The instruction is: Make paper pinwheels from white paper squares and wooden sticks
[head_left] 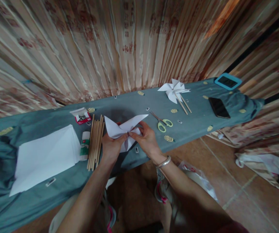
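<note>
A folded white paper pinwheel (114, 125) is held just above the cloth-covered table, its pointed blades spread. My left hand (112, 146) grips its left side, with the thumb pressed near the middle. On the other side, my right hand (148, 139) pinches the paper, its thumb also at the centre. Something small and shiny, perhaps a pin head, shows between the two thumbs. Both hands' fingers are partly hidden behind the paper. Thin wooden sticks (95, 142) lie just left of my left hand. Green-handled scissors (161, 123) rest beyond my right hand.
A glue stick (84, 146), a white paper stack (47, 158) and an opened red-and-white box (82, 116) of small metal pieces are at left. Finished-looking pinwheels on sticks (174, 90), a black phone (219, 107) and a blue-framed device (228, 81) are at right. Curtains (134, 48) hang behind.
</note>
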A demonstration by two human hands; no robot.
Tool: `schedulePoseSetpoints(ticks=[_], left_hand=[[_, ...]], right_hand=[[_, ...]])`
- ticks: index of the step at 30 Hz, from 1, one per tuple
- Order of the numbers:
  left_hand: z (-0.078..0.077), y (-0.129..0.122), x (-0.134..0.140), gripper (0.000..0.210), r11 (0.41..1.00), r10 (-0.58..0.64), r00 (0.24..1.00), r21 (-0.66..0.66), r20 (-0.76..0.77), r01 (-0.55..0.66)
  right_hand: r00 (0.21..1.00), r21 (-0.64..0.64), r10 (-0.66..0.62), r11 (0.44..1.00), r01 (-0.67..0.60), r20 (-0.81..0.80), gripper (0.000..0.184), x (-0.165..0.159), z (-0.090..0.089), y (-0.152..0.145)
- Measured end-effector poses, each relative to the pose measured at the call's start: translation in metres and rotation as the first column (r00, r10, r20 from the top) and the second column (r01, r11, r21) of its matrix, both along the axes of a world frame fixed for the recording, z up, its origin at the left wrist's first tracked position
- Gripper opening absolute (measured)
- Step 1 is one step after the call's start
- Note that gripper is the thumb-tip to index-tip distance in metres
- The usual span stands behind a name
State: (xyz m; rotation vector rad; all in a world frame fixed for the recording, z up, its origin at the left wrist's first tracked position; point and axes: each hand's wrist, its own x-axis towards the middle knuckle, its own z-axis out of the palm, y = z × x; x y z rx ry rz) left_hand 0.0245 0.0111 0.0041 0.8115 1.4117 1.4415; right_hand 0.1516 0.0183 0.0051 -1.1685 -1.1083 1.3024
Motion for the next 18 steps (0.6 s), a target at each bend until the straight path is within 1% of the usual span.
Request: schedulePoseSetpoints(ticks=[6, 11, 18], left_hand=[[-0.0058, 0.0013, -0.0016, 0.055, 0.999, -0.009, 0.999, 0.033, -0.044, 0.011], [-0.0023, 0.0003, -0.0011, 0.052, 0.999, -0.011, 0.996, 0.046, -0.083, 0.015], [-0.0004, 0.0016, 0.0006, 0.051, 0.999, -0.003, 0.997, 0.033, -0.078, 0.005]], right_hand=[[0.999, 0.000, 0.003, 1.000, -0.003, -0.032, 0.048, -0.0009, -0.0007, -0.0002], [0.999, 0.001, -0.007, 1.000, 0.007, -0.044, 0.047, -0.0014, -0.0003, 0.0000], [1.000, -0.002, -0.016, 1.000, 0.016, -0.020, 0.043, -0.0018, -0.0029, -0.0002]])
